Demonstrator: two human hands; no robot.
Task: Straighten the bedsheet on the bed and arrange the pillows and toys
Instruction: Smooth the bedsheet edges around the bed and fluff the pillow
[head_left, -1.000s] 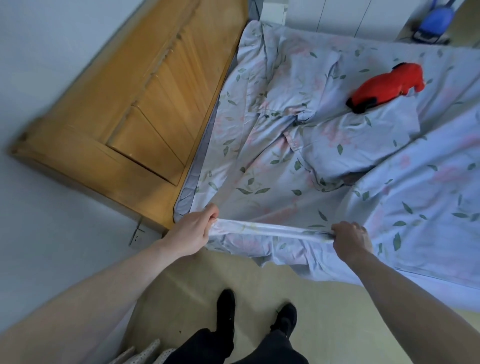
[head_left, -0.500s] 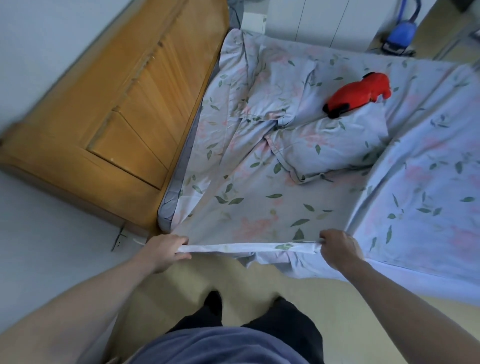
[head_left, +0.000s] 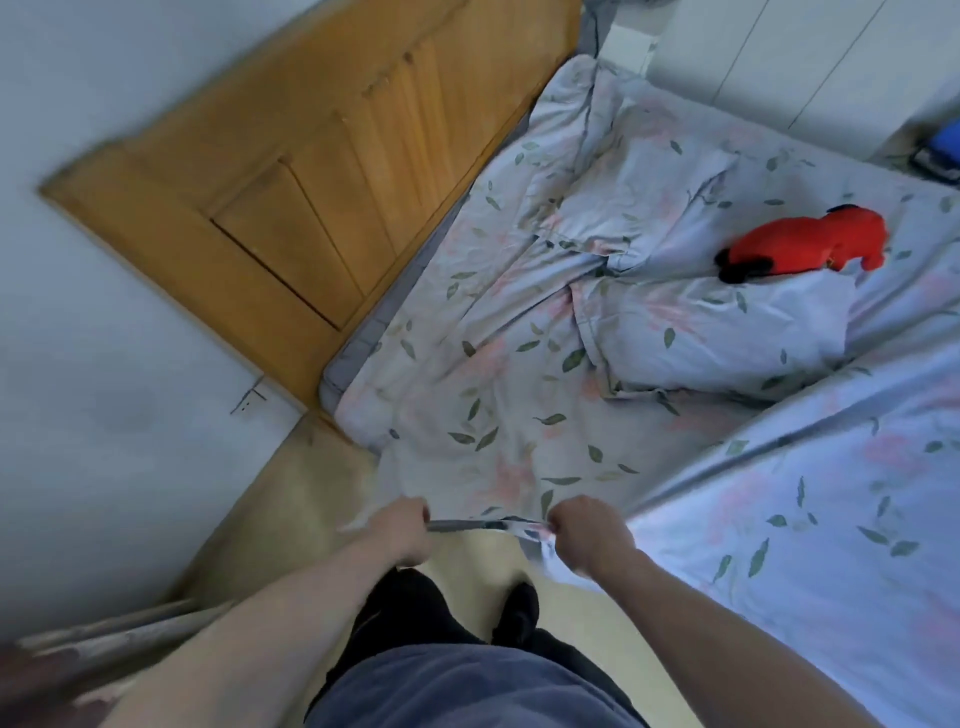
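A pale blue bedsheet (head_left: 498, 415) with green leaves and pink flowers covers the bed, wrinkled near the headboard. Its near edge is stretched tight between my left hand (head_left: 402, 530) and my right hand (head_left: 587, 535), both closed on it over the floor beside the bed. A pillow (head_left: 711, 327) in the same print lies on the sheet to the right. A red plush toy (head_left: 805, 244) rests on the pillow's far end. A second pillow (head_left: 649, 208) lies crumpled behind it. A matching cover (head_left: 841, 509) drapes the right part of the bed.
The wooden headboard (head_left: 322, 208) stands against the white wall on the left, with a wall socket (head_left: 249, 400) below it. White cabinet doors (head_left: 769, 62) rise beyond the bed. A blue object (head_left: 943, 150) sits at the far right edge. My feet stand on the yellowish floor (head_left: 291, 499).
My hands have come closer together along the sheet's edge and pulled it out over the floor. The sheet near me lies flatter. My view has swung to the left.
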